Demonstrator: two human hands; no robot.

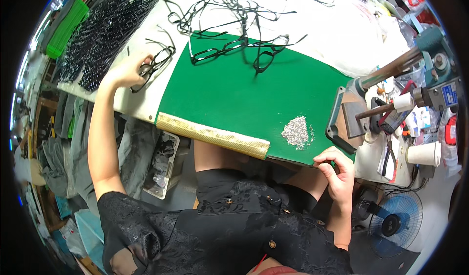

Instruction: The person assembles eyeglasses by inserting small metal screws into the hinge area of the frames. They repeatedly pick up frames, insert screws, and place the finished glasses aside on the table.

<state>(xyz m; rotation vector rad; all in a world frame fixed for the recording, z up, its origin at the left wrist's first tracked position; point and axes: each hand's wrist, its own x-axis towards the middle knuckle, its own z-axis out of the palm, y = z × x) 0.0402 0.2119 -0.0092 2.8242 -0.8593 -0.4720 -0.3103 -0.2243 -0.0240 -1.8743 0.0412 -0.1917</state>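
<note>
Bright, even indoor light, white strip lights (43, 23) glaring at left rim, pale surface (337, 43) nearly washed out up top, shadows soft on green mat (220, 94), fisheye edges bowed, smeared, black-ringed.

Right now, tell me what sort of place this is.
Probably an eyewear workshop: thin black eyeglass frames, a heap of tiny silvery pieces on a flat green mat, and what looks like a blue-grey metal press suggest it.

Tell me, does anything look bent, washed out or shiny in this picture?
In the head view, straight edges bow near the dark, rounded border; the white table surface looks washed out; the gold strip catches glints; the black glasses in the left hand show distinct outlines.
</note>
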